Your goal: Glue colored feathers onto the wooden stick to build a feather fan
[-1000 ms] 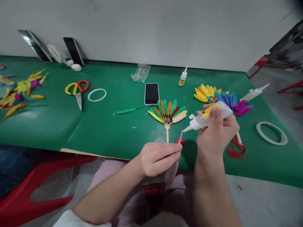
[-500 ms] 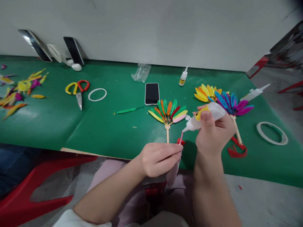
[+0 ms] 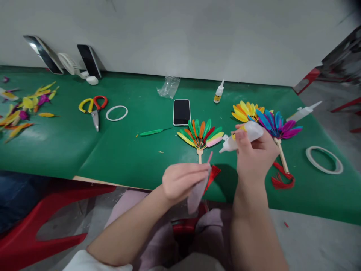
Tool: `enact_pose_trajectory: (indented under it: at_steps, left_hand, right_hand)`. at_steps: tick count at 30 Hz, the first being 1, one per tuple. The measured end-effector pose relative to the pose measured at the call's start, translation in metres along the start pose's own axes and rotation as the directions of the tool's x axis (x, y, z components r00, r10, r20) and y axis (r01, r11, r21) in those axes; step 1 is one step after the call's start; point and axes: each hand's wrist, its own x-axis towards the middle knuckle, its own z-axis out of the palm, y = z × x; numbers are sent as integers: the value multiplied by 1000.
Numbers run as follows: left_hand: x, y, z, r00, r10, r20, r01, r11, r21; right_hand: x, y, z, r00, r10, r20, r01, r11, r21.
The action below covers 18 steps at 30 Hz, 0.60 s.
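Pinched in my left hand [image 3: 183, 180] is a pale pink feather [image 3: 197, 195], its pink quill tip poking up past the fingers. My right hand [image 3: 255, 154] grips a white glue bottle [image 3: 252, 131] with a yellow label, its nozzle pointing down and left, apart from the quill. Between and beyond the hands lies a feather fan [image 3: 202, 131] in green, orange, yellow, red and pink, on a wooden stick. Its lower handle is hidden behind my left hand. A red tassel [image 3: 213, 176] shows beside the pink feather.
Behind the fan lies a phone [image 3: 182, 112]; a small glue bottle [image 3: 218, 92] stands farther back. Right are a yellow fan [image 3: 245, 111], a blue-purple fan [image 3: 278, 126] and a tape roll [image 3: 324, 160]. Left are a green feather [image 3: 152, 132], scissors [image 3: 94, 111] and loose feathers [image 3: 26, 107].
My left hand has drawn left with the feather, and its quill has parted from the glue nozzle. The glue bottle has shifted slightly in my right hand. More of the red tassel shows.
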Motion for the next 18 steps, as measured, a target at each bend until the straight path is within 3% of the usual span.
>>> enact_pose_trajectory:
  at_steps: [2, 4, 6, 8, 11, 14, 16, 18]
  left_hand:
    - [3, -6, -2, 959, -231, -167, 217, 971, -96]
    - [10, -15, -6, 835, -459, -303, 400, 885, -239]
    - [16, -24, -10, 709, -612, -350, 485, 784, -386]
    - [20, -34, -15, 620, -716, -321, 521, 682, -513]
    - [21, -45, -19, 545, -812, -206, 577, 543, -610]
    - [19, -53, -19, 491, -866, -93, 670, 443, -596]
    - [16, -58, -18, 461, -887, -20, 740, 397, -543]
    - [14, -62, -15, 433, -901, 20, 788, 367, -494]
  right_hand:
    - [7, 7, -4, 996, 39, -80, -37, 999, 24]
    - [16, 13, -10, 975, 78, -207, -63, 995, 80]
    - [26, 20, -18, 924, 159, -347, -102, 979, 179]
    - [34, 26, -26, 863, 274, -424, -166, 947, 275]
    - [41, 35, -38, 823, 428, -373, -269, 873, 407]
    - [41, 44, -44, 802, 561, -204, -382, 745, 546]
    - [39, 49, -44, 809, 581, -86, -434, 690, 579]
    - [37, 54, -42, 845, 534, -30, -436, 719, 541]
